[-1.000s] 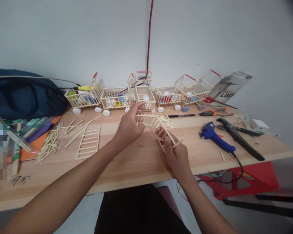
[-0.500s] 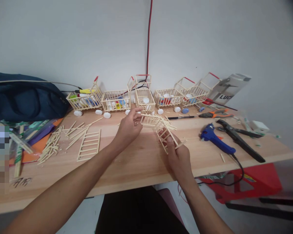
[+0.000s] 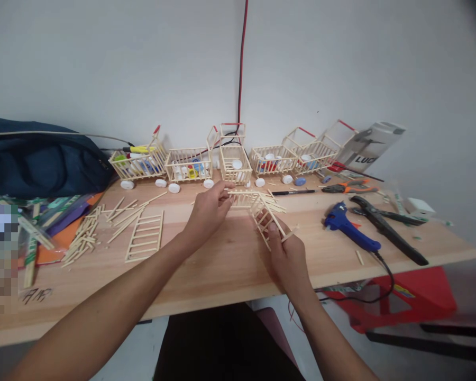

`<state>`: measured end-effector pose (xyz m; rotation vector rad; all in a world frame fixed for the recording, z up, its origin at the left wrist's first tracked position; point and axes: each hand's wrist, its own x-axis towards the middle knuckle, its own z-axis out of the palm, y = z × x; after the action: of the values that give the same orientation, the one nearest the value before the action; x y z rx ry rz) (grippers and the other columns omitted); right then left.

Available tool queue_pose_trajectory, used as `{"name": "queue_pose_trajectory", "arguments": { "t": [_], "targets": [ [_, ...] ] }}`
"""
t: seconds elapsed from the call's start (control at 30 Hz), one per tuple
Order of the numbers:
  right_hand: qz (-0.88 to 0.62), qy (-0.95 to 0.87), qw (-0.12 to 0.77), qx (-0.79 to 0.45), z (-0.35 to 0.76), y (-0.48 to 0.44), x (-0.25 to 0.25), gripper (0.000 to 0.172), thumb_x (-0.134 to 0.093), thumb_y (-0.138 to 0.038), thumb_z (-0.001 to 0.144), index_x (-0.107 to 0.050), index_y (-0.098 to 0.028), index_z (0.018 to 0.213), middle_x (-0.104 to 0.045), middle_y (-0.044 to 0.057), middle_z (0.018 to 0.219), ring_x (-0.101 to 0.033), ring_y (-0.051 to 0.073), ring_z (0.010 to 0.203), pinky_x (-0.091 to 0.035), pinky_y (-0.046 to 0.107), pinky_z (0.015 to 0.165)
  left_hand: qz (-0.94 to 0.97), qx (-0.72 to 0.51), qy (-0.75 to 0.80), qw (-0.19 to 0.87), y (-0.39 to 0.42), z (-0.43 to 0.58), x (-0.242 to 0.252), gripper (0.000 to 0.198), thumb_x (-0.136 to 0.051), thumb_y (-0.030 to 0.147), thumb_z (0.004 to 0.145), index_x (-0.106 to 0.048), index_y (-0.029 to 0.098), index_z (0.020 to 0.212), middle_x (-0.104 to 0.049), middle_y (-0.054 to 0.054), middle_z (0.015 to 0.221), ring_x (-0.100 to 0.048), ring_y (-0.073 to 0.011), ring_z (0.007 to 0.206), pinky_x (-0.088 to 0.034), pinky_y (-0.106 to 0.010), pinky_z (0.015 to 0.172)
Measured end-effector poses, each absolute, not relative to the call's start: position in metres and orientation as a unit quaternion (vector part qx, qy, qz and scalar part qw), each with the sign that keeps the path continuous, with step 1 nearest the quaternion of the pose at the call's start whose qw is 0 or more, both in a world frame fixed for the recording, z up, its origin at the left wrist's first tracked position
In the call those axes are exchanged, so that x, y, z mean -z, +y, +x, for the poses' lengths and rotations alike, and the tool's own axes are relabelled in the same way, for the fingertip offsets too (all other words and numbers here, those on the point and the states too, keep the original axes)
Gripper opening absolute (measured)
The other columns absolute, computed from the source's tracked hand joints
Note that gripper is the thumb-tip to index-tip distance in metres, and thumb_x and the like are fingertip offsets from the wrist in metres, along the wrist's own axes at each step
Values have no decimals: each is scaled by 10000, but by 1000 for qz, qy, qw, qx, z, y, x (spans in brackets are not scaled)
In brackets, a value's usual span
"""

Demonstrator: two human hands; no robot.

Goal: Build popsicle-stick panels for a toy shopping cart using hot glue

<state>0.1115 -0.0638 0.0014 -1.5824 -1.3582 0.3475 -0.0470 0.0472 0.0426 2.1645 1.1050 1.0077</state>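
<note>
honestly, the main change over the last second is the left hand (image 3: 210, 211). a second ago its fingers were lifted and spread around the far left end of the angled frame of thin pale wooden sticks (image 3: 275, 215); now they've curled in and gathered right at that end. looks like a pinch to me, but the fingertips overlap the sticks, so i can't tell for sure whether they're actually gripping.

the right hand (image 3: 291, 254) hasn't really changed: thumb on the near side of the frame's right-hand panel, fingers behind it, sticks pinched in between. so the frame sits up off the light brown wooden tabletop (image 3: 222, 280), between the two hands, with its two barred panels meeting at a corner.

my read is that this is more of a steadying or adjusting touch than a gluing moment, since the blue plastic glue gun (image 3: 347, 226) is just lying off to the right, same as before. the flat ladder-shaped panel of pale sticks (image 3: 146, 236) hasn't been touched either, lying left of the hands beside the loose sticks (image 3: 81, 238).
</note>
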Motion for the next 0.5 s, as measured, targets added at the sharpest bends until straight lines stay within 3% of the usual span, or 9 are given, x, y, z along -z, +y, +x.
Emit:
{"name": "queue_pose_trajectory", "arguments": {
  "t": [0.2,0.33,0.5],
  "targets": [
    [-658,-579,460,-142,113,-64,-2,451,-343,-431,992,-614,-218,1282,-707,88,1192,-675,241,1072,-519,324,866,825,-353,394,201,49,-50,-38,154,-563,205,857,-663,180,972,-744,-38,864,-672,-186,789,-461,-284,748],
    [-634,-617,440,-154,116,-65,-2,428,-375,-408,988,-589,-213,1304,-692,86,1221,-652,241,1121,-504,322,897,837,-337,392,180,48,-54,-38,156,-547,187,854,-670,189,950,-746,-45,920,-674,-205,869,-456,-293,770],
    [-613,-650,420,-158,120,-67,-1,414,-421,-391,972,-584,-211,1307,-692,83,1222,-643,241,1136,-503,339,914,837,-331,402,170,42,-60,-36,121,-551,189,850,-660,190,901,-739,-45,885,-667,-204,833,-450,-293,752]
  ]
}}
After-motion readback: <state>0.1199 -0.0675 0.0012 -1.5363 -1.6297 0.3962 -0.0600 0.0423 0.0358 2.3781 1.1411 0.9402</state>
